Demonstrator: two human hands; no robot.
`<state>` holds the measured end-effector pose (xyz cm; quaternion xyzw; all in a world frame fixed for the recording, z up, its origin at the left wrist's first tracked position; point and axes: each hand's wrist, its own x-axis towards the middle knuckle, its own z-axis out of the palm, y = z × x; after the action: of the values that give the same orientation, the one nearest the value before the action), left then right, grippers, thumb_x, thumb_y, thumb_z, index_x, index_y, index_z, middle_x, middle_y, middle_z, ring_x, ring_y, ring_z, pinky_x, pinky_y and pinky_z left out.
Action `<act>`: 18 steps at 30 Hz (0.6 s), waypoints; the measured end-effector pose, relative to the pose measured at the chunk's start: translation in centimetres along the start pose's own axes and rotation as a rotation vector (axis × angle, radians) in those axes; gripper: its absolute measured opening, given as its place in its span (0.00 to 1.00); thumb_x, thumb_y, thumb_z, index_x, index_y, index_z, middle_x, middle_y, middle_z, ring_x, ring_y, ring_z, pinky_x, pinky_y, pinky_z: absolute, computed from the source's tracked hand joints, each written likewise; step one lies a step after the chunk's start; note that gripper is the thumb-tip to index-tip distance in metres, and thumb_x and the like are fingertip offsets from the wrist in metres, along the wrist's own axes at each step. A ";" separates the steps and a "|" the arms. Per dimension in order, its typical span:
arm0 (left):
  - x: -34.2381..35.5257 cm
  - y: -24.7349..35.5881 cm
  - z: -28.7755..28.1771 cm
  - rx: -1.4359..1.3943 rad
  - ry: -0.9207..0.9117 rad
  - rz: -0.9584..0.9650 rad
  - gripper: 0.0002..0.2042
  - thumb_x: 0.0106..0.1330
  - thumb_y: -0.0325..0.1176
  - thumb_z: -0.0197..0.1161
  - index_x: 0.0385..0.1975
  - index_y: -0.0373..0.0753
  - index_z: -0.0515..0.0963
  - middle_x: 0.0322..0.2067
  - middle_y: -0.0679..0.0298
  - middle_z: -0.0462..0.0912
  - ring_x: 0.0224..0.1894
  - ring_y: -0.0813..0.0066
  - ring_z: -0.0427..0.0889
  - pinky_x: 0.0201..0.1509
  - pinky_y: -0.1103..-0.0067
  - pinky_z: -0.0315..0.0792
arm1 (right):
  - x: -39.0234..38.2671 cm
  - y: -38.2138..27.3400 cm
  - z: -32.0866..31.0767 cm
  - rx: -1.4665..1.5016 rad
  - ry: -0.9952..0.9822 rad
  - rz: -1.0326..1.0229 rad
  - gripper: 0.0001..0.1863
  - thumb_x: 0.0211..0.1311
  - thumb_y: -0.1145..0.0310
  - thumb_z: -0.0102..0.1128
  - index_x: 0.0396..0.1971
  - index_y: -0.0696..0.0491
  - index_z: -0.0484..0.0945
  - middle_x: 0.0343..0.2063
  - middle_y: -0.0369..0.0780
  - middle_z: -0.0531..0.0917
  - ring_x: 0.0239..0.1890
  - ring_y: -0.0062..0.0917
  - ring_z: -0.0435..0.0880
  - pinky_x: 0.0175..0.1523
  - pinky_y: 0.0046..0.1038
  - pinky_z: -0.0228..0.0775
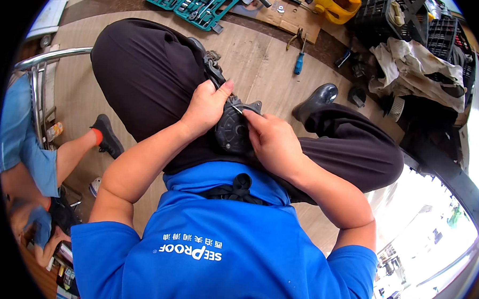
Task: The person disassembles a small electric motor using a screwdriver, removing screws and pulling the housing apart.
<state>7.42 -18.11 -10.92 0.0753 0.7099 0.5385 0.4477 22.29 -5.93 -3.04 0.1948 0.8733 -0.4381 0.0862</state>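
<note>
In my lap lies a black mechanical part (232,132), with a round ribbed cover at the near end and a narrower jointed arm (213,68) running away from me. My left hand (205,108) is closed around its narrower section, the thumb stretched along the top. From the left, my right hand (277,145) is met by the rim of the round cover, and its fingers pinch a thin silvery metal piece (237,110) against the part. Most of that piece is hidden, so its kind cannot be told.
An open green socket-set case (195,6), a blue-handled screwdriver (299,61) and pliers (295,38) lie ahead. Black crates (387,19) and a stained cloth (419,72) sit at far right. Another person's leg (79,156) is at left, near a chrome chair frame (45,61).
</note>
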 end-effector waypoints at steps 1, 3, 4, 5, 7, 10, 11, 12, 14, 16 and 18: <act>0.0 0.1 -0.1 -0.009 -0.024 0.006 0.19 0.77 0.42 0.58 0.27 0.33 0.74 0.22 0.69 0.75 0.26 0.82 0.70 0.31 0.75 0.70 | -0.2 -0.3 -0.4 -0.134 -0.022 0.000 0.17 0.63 0.71 0.57 0.51 0.56 0.80 0.29 0.51 0.82 0.34 0.48 0.84 0.39 0.45 0.77; -0.1 0.2 -0.3 -0.016 -0.076 0.037 0.19 0.77 0.43 0.57 0.27 0.34 0.74 0.22 0.69 0.76 0.27 0.83 0.71 0.31 0.76 0.70 | -0.3 -0.4 -1.5 -0.233 -0.073 -0.059 0.16 0.62 0.70 0.57 0.50 0.54 0.81 0.28 0.50 0.82 0.33 0.47 0.84 0.38 0.45 0.77; -0.1 0.3 -0.4 -0.032 -0.094 0.037 0.19 0.77 0.43 0.57 0.27 0.34 0.74 0.22 0.70 0.76 0.27 0.83 0.71 0.31 0.76 0.70 | -0.2 -0.4 -2.1 -0.284 -0.100 -0.090 0.16 0.62 0.70 0.57 0.49 0.53 0.81 0.27 0.50 0.82 0.33 0.46 0.85 0.38 0.45 0.77; -0.2 0.3 -0.5 -0.032 -0.119 0.057 0.19 0.77 0.43 0.57 0.27 0.34 0.74 0.22 0.70 0.76 0.27 0.83 0.71 0.32 0.76 0.70 | 0.0 -0.3 -2.7 -0.232 -0.106 -0.104 0.16 0.62 0.70 0.57 0.50 0.53 0.81 0.27 0.50 0.82 0.33 0.46 0.85 0.38 0.45 0.77; -0.4 0.3 -0.5 -0.051 -0.165 0.065 0.19 0.77 0.44 0.56 0.26 0.35 0.74 0.22 0.70 0.76 0.27 0.83 0.72 0.32 0.76 0.71 | 0.5 0.1 -3.9 -0.135 -0.135 -0.108 0.16 0.62 0.70 0.57 0.50 0.52 0.81 0.28 0.49 0.83 0.33 0.47 0.85 0.38 0.46 0.77; -0.4 0.5 -0.6 -0.007 -0.174 0.079 0.20 0.77 0.44 0.57 0.26 0.34 0.74 0.22 0.70 0.77 0.27 0.83 0.73 0.32 0.77 0.71 | 0.9 0.4 -5.2 -0.071 -0.180 -0.095 0.15 0.63 0.73 0.57 0.49 0.53 0.82 0.29 0.50 0.84 0.34 0.47 0.84 0.40 0.43 0.77; -0.5 0.5 -0.5 -0.019 -0.186 0.084 0.21 0.77 0.45 0.57 0.25 0.34 0.74 0.22 0.69 0.77 0.27 0.83 0.73 0.32 0.77 0.71 | 1.0 0.4 -5.4 -0.048 -0.188 -0.096 0.15 0.63 0.74 0.58 0.49 0.54 0.82 0.30 0.51 0.84 0.35 0.47 0.84 0.40 0.42 0.77; -0.5 0.5 -0.5 -0.029 -0.185 0.078 0.21 0.77 0.45 0.57 0.25 0.34 0.75 0.22 0.69 0.77 0.27 0.83 0.74 0.32 0.77 0.71 | 1.1 0.4 -5.6 -0.087 -0.229 -0.064 0.15 0.63 0.74 0.58 0.49 0.54 0.82 0.32 0.51 0.84 0.36 0.47 0.84 0.41 0.42 0.77; -0.4 0.4 -0.4 -0.024 -0.182 0.090 0.21 0.77 0.45 0.57 0.25 0.33 0.75 0.22 0.68 0.77 0.27 0.82 0.74 0.32 0.76 0.71 | 1.3 0.5 -5.9 -0.093 -0.236 -0.078 0.15 0.63 0.74 0.58 0.50 0.54 0.82 0.31 0.51 0.84 0.35 0.47 0.84 0.41 0.42 0.77; -0.4 0.2 -0.5 0.001 -0.175 0.125 0.21 0.77 0.44 0.57 0.25 0.32 0.75 0.21 0.67 0.77 0.26 0.82 0.74 0.32 0.75 0.71 | 1.3 0.5 -5.7 -0.109 -0.230 -0.090 0.16 0.63 0.72 0.57 0.50 0.53 0.82 0.30 0.51 0.84 0.34 0.47 0.84 0.40 0.44 0.77; -0.3 0.0 -0.5 0.045 -0.141 0.140 0.21 0.76 0.44 0.57 0.25 0.32 0.75 0.20 0.66 0.77 0.26 0.81 0.73 0.31 0.74 0.71 | 1.3 0.5 -5.2 -0.139 -0.198 -0.108 0.17 0.62 0.70 0.56 0.51 0.51 0.82 0.28 0.52 0.84 0.33 0.48 0.85 0.40 0.46 0.77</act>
<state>7.22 -18.64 -10.76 0.1726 0.6814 0.5458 0.4560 21.44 -1.21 -0.72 0.0969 0.8979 -0.3978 0.1617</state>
